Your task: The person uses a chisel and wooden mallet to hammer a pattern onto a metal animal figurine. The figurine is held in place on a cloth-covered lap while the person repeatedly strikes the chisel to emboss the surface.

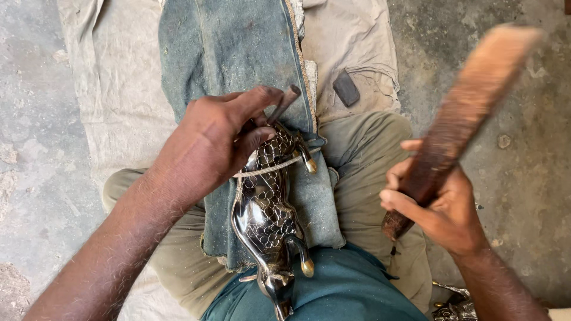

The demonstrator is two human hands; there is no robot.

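Engraving part done on a dark metal animal figure (266,208) lying on denim cloth (226,59) across the lap.
Left hand (217,139) pinches a chisel (284,102) against its scaled back; right hand (440,205) grips a raised wooden mallet (461,116); legs and head look unpatterned.

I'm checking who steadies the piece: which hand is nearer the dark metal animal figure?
Left. The left hand rests on the metal animal figure, pinching a small chisel against it. The right hand is off to the side, gripping a wooden mallet.

Single head cam, looks steeply down, close on lap (357,148) & both forearms; floor (35,119) around.
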